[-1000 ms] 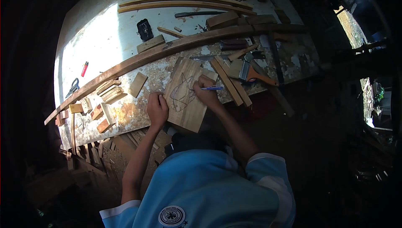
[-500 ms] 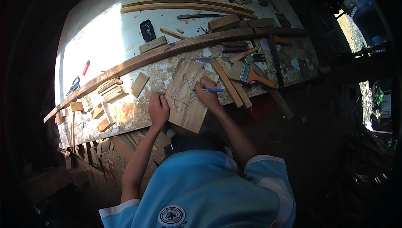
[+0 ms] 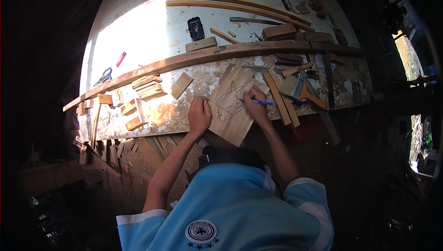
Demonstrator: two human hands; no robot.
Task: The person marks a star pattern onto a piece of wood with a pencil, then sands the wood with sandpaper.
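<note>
1. The right hand (image 3: 255,107) grasps a blue pen (image 3: 266,102) in its fingers, with the tip at the right part of a drawing (image 3: 228,105) in dark lines.
2. That drawing is on a wooden board (image 3: 234,125), which lies slanted on the tabletop (image 3: 177,112) between the two hands, its lower corner jutting past the near edge.
3. The left hand (image 3: 199,114) is at the board's left edge, its fingers curled in; whether they grip the edge, I cannot tell.
4. Just right of the board, two strips (image 3: 277,99) lie side by side, their near ends sticking out over the edge. An orange-handled tool (image 3: 311,98) lies to their right.
5. Left of the board are a flat block (image 3: 181,85) and, farther left, a stack of small pieces (image 3: 148,87).
6. A long beam (image 3: 203,59) crosses behind all these. Beyond it lie scissors (image 3: 104,76), a red lighter (image 3: 121,59) and a black tray (image 3: 195,29).
</note>
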